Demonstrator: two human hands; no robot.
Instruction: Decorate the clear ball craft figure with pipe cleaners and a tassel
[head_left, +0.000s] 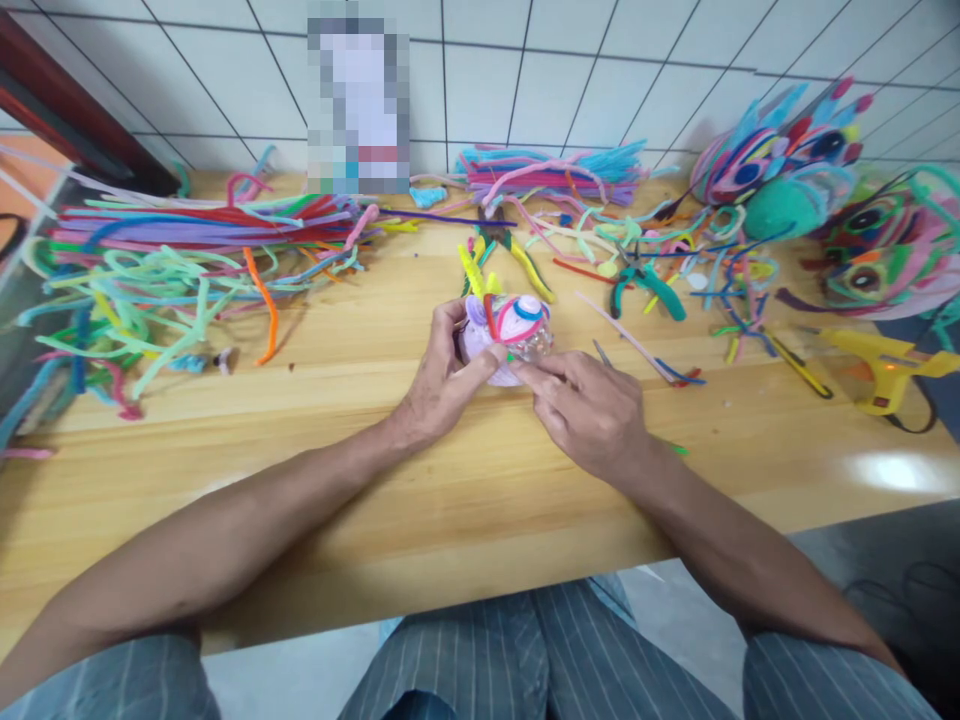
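My left hand (448,375) is closed around a small rounded pipe-cleaner figure (518,322), its thumb pressed on the near side. The figure has lilac sides, a pink-rimmed eye with a blue arc, a red strip, yellow spikes on top and a shiny clear part at the right. My right hand (589,405) is closed, its index fingertip touching the figure's lower front. A tiny green bit (511,357) shows between that fingertip and my left thumb. A thin grey pointed tip (601,352) sticks out behind my right hand; whether I hold it is unclear.
Pipe-cleaner bundles (210,222) and loose tangles lie at the left and back. Yellow-handled pliers (529,265) and green-handled pliers (646,285) lie beyond the figure. At the right are a yellow cutter (801,365), a glue gun (874,365) and finished colourful figures (892,245).
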